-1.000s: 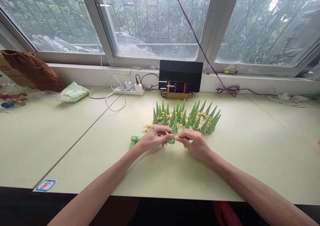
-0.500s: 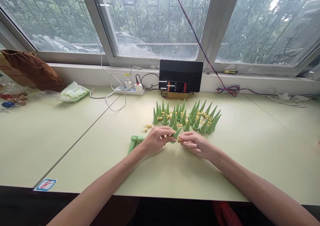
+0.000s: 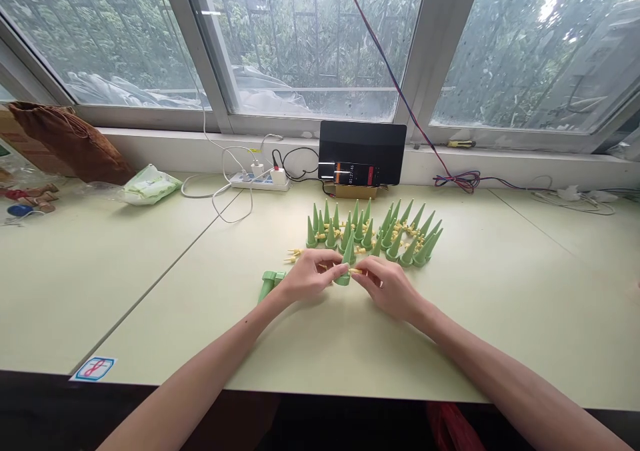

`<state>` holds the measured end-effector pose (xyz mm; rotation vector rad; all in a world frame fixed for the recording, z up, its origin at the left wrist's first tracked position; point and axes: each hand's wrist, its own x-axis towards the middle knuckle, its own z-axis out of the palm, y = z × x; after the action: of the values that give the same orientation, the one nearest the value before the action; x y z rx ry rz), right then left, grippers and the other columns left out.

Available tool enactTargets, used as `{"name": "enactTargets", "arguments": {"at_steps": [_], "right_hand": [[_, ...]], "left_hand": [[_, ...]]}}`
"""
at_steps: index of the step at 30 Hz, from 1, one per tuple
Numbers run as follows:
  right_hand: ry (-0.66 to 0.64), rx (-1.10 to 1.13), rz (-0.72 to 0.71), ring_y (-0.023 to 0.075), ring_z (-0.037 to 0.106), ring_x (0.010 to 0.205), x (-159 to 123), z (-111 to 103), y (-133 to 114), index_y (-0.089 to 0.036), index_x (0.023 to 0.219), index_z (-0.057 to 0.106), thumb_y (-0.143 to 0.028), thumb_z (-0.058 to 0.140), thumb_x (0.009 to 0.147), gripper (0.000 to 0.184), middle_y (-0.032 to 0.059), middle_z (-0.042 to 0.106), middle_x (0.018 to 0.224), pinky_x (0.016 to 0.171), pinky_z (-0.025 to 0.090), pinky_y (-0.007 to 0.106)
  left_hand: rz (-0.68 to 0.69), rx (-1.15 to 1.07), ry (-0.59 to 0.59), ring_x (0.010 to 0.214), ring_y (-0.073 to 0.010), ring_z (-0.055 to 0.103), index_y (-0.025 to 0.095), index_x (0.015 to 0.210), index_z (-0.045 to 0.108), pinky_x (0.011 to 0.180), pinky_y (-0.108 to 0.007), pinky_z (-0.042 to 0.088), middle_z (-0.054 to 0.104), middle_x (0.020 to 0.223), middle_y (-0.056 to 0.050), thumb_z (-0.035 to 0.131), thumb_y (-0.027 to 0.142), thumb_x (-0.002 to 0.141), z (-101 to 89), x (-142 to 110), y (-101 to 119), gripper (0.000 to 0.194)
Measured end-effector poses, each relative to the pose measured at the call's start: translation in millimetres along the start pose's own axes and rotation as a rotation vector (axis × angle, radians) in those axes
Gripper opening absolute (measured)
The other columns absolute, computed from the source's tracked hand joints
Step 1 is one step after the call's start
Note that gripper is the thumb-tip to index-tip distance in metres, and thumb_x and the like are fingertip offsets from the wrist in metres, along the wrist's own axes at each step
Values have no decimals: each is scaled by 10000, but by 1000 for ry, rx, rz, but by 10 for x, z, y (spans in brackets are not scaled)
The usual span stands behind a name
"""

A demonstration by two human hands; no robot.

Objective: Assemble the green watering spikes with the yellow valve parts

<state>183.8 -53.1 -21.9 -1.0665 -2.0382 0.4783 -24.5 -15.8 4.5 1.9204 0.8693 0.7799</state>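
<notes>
My left hand [image 3: 311, 276] is closed around the base of a green cone-shaped spike [image 3: 347, 256], which points up. My right hand [image 3: 393, 287] pinches a small yellow valve-like peg [image 3: 355, 271] against the right side of that spike's base. Whether the peg sits inside a hole there, I cannot tell. Just beyond the hands stand several similar green spikes [image 3: 407, 254] with yellow pegs [image 3: 413, 242] among them. A few loose yellow pegs [image 3: 291, 260] lie to the left, and a green tubular piece [image 3: 267, 286] rests beside my left wrist.
At the back, a black tablet [image 3: 362, 141] stands behind a phone [image 3: 354, 173] with a timer. A power strip [image 3: 260, 182] with cables is left of them. A pack of wipes [image 3: 151, 186] and a brown bag [image 3: 70, 141] stand farther left. A cable bundle [image 3: 463, 180] lies at right.
The spike has swung from a rightward slant to nearly upright. My right hand has turned palm-down, with the yellow peg brought against the spike's base.
</notes>
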Motion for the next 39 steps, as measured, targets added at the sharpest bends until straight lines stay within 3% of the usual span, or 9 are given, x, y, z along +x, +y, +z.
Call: {"name": "enactTargets", "arguments": {"at_steps": [4,9,16,21,27,30,34,39], "right_hand": [[-52,-73,-79,146,452,644,-17,-2,47,-204,849,539,-299,412,1040,248,28,539,790,606,366,271],[-110,-124,-147,149,415,612,-43,-10,78,-211,877,504,-281,349,1054,245,31,517,800,580,335,277],[-112,4,-70,155,442,643,-41,-8,57,-207,813,500,-279,383,1033,259,16,513,736,605,354,279],[-133,213,100,126,370,574,-11,-18,-22,-198,687,482,-348,464,988,336,-27,410,616,542,319,258],[-404,907,630,40,179,408,21,-85,-42,-192,749,507,-536,621,891,389,-90,311,591,356,126,192],[-446,1085,738,30,140,412,42,-118,-44,-192,732,480,-520,709,836,414,-108,264,583,336,88,172],[-390,1075,714,29,176,400,62,-107,-52,-189,725,483,-539,687,851,424,-107,280,574,331,128,168],[-95,715,412,60,350,383,32,-42,-70,-196,796,543,-525,585,929,357,-67,454,566,379,301,219]], "left_hand": [[-20,-60,-24,560,-80,445,135,756,634,491,-197,374,493,667,12,616,397,897,-10,-5,2,298],[-46,-83,-87,489,-66,389,137,830,665,464,-208,323,480,616,30,625,408,891,7,-10,-2,280],[49,17,-64,575,-82,407,149,800,699,518,-217,337,545,734,-4,631,353,882,16,-1,0,230],[98,76,-71,600,-92,413,147,790,697,532,-222,348,544,752,-16,621,346,892,14,7,-27,236],[118,57,-78,586,-86,402,136,731,664,506,-218,340,526,742,-19,607,379,907,21,8,-16,305],[124,30,-69,573,-81,403,132,718,654,481,-209,350,502,724,-16,608,404,905,22,13,-3,333],[78,-30,-39,541,-69,430,133,785,666,464,-199,388,506,729,-9,624,422,892,27,17,-15,312],[-77,-134,1,492,-65,445,142,870,670,462,-206,411,509,669,14,626,461,889,23,4,-5,323]]}}
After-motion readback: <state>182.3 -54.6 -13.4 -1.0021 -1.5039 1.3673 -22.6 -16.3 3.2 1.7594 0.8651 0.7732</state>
